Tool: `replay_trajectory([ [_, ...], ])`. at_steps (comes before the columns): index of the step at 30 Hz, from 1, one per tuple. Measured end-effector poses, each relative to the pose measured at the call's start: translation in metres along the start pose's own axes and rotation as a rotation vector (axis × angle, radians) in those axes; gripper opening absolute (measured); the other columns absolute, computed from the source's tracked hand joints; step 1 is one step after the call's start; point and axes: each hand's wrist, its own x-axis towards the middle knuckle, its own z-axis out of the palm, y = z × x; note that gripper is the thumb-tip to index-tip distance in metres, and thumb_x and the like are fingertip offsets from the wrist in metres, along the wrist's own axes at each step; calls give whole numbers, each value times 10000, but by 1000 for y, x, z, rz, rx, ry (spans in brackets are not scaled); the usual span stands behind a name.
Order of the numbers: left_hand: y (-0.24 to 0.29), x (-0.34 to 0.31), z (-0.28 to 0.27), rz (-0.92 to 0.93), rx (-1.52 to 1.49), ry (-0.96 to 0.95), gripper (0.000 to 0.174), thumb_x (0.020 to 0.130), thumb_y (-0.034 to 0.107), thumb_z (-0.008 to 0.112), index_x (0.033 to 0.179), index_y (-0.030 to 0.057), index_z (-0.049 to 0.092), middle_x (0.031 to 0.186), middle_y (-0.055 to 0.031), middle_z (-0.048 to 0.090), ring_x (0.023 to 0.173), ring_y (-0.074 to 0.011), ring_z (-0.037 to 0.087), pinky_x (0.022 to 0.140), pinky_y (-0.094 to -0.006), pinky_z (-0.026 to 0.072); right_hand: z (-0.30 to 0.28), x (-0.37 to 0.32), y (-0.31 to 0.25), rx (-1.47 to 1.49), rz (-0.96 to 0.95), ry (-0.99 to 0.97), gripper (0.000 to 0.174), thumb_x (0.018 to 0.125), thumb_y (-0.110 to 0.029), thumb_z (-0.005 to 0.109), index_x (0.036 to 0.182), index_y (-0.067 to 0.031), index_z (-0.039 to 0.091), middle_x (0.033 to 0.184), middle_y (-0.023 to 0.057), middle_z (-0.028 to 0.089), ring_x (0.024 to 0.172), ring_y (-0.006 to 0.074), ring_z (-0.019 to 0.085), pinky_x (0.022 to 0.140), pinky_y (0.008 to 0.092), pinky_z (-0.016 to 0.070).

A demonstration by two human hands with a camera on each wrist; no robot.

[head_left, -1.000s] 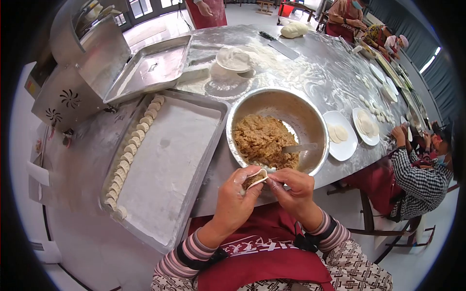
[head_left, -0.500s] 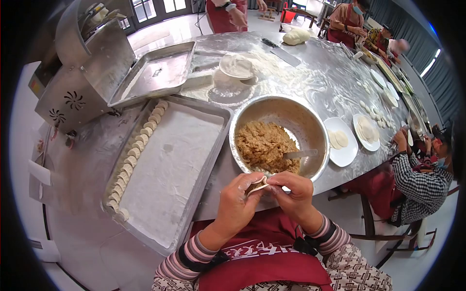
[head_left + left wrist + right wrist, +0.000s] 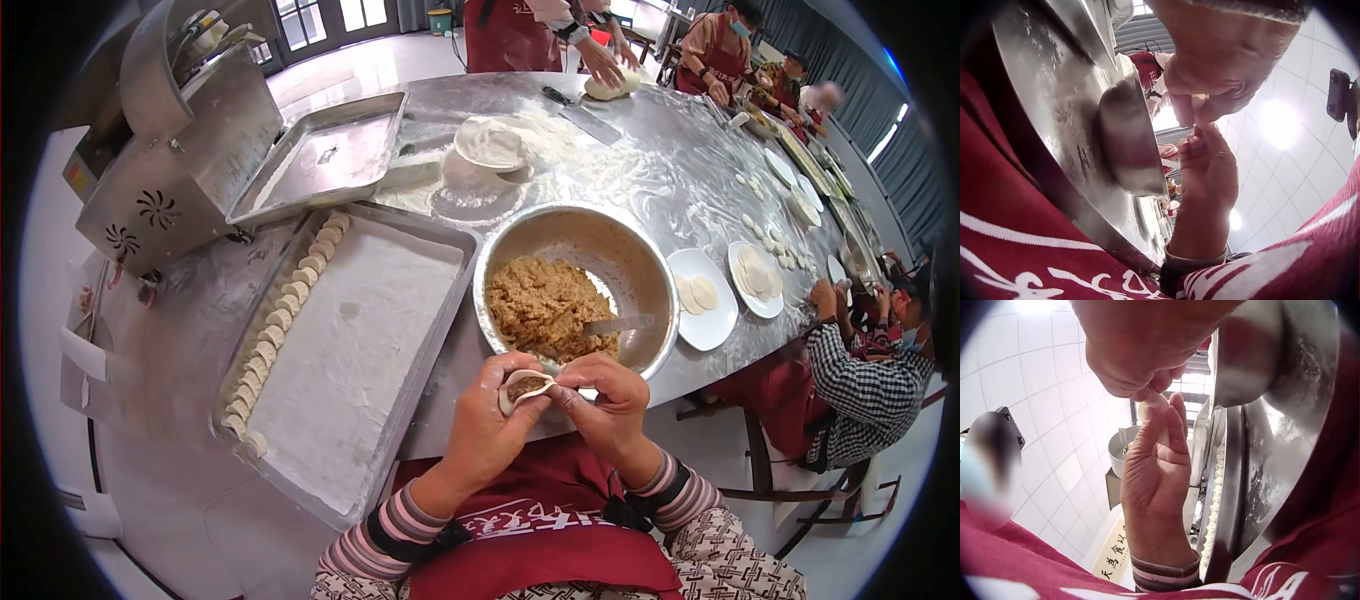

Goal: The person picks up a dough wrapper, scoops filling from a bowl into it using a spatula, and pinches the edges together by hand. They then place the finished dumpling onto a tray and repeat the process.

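Over the near rim of a steel bowl (image 3: 645,275), both hands hold a half-folded dumpling (image 3: 512,392), its brown filling showing through the open side. My left hand (image 3: 484,412) grips it from the left between thumb and fingers. With thumb and forefinger, my right hand (image 3: 612,398) pinches the right end of the wrapper's edge. Brown filling (image 3: 545,305) is heaped in the bowl, and a flat metal utensil (image 3: 622,325) leans in it. In the left wrist view the right hand (image 3: 1207,172) meets the left at the fingertips; the dumpling is mostly hidden there.
Left of the bowl, a lined tray (image 3: 355,330) carries a row of finished dumplings (image 3: 268,350). Behind it lie another tray (image 3: 330,155), a flour bowl (image 3: 490,145) and a cleaver (image 3: 590,124). Plates of wrappers (image 3: 705,325) stand to the right. A person (image 3: 515,35) touches dough (image 3: 612,85) across the table.
The dumpling's open side now shows wider, with more filling visible. Both hands stay nearly in place. Across the table, the person has moved right and now reaches onto the dough.
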Motion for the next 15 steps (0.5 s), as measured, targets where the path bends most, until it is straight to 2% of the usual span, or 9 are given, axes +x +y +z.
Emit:
replay_trajectory([
  [2, -6, 0, 2, -33, -206, 87, 313, 850, -10, 627, 1139, -21, 508, 1064, -94, 624, 993, -134, 591, 849, -249, 471, 0, -1, 1, -12, -43, 37, 106, 740, 14, 712, 834, 5, 666, 801, 109, 651, 714, 187, 634, 615, 269, 488],
  [5, -2, 0, 0, -37, -273, 80, 308, 863, -4, 625, 1148, -28, 512, 1108, -103, 607, 1026, -140, 580, 879, -246, 458, 2, -2, 1, 38, -9, 66, 117, 745, 9, 728, 846, 12, 669, 824, 112, 653, 749, 167, 622, 652, 263, 482],
  [8, -8, 0, -1, -17, -206, 49, 323, 874, -5, 615, 1175, -31, 501, 1113, -104, 607, 1030, -140, 579, 893, -249, 456, 3, -1, -1, 93, 47, 73, 134, 740, 30, 722, 863, 13, 673, 833, 106, 654, 756, 164, 621, 657, 258, 480],
  [10, -11, -1, 0, -2, -191, 50, 320, 876, -11, 608, 1179, -33, 508, 1105, -105, 614, 1023, -142, 585, 891, -253, 462, 2, -1, 2, 34, 20, 27, 171, 727, 49, 704, 889, 5, 672, 816, 117, 650, 745, 190, 638, 641, 267, 498],
  [12, -10, -1, -1, 13, -176, 51, 317, 879, -18, 600, 1183, -35, 515, 1098, -106, 620, 1016, -145, 592, 889, -257, 468, 1, -1, 1, -6, 8, 11, 183, 722, 54, 711, 896, 10, 672, 826, 109, 653, 753, 182, 636, 656, 268, 497],
  [15, -7, -2, -3, 41, -1, 24, 297, 881, -14, 596, 1174, -36, 550, 1081, -115, 637, 986, -150, 613, 859, -268, 489, 1, 0, -1, -109, -48, -2, 195, 713, 60, 717, 897, 13, 672, 837, 102, 658, 759, 183, 640, 675, 273, 501],
])
